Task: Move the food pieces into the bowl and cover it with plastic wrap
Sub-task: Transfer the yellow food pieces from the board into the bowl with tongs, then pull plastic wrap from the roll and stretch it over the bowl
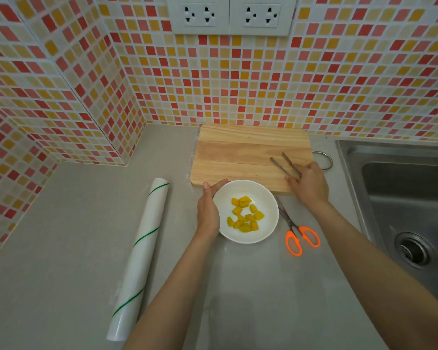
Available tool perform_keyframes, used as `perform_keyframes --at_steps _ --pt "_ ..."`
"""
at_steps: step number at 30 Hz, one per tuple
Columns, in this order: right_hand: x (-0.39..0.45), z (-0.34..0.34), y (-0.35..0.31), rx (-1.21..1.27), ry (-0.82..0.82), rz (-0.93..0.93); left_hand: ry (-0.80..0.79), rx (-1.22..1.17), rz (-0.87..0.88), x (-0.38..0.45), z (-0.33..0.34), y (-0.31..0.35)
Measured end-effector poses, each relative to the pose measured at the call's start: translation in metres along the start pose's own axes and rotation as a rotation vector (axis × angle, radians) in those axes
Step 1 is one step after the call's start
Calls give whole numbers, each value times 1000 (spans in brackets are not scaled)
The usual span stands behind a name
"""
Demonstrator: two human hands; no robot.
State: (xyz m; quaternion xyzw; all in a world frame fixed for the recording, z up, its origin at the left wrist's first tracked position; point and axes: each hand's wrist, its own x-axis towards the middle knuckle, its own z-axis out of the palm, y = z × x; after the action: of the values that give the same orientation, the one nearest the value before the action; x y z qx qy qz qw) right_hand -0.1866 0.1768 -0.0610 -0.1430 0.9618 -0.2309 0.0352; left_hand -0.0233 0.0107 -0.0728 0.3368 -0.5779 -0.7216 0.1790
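Note:
A white bowl sits on the grey counter in front of a wooden cutting board. Several yellow food pieces lie inside the bowl. My left hand cups the bowl's left rim. My right hand rests on the board's near right corner and holds metal tongs, whose open tips point up-left over the bare board. A roll of plastic wrap, white with green stripes, lies diagonally on the counter to the left of the bowl.
Orange-handled scissors lie just right of the bowl, under my right forearm. A steel sink with a drain takes up the right side. Tiled walls close in the back and left, with sockets above.

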Motion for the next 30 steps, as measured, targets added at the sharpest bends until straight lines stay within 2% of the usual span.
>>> perform_keyframes --at_steps 7,11,16,18,20,22,25,26,30 --pt "-2 -3 -1 -75 -36 0 -61 -58 -53 -3 -1 5" --pt "-11 -14 -25 -111 34 17 -135 -182 -98 -5 -4 19" --pt "-53 -23 -102 78 130 -317 -23 138 188 -11 -48 47" --pt "-82 -19 -135 198 105 -461 46 273 263 -13 -78 52" --pt "-116 -5 -162 344 -32 -557 119 364 278 -18 -108 52" --pt "-153 18 -182 465 -270 -561 200 427 226 -26 -136 46" --pt "-193 57 -199 573 -654 -355 318 509 110 -42 -166 34" --pt "-201 68 -202 614 -723 -275 333 521 66 -48 -171 30" --pt "-211 88 -209 787 -826 -43 332 565 -75 -65 -179 21"
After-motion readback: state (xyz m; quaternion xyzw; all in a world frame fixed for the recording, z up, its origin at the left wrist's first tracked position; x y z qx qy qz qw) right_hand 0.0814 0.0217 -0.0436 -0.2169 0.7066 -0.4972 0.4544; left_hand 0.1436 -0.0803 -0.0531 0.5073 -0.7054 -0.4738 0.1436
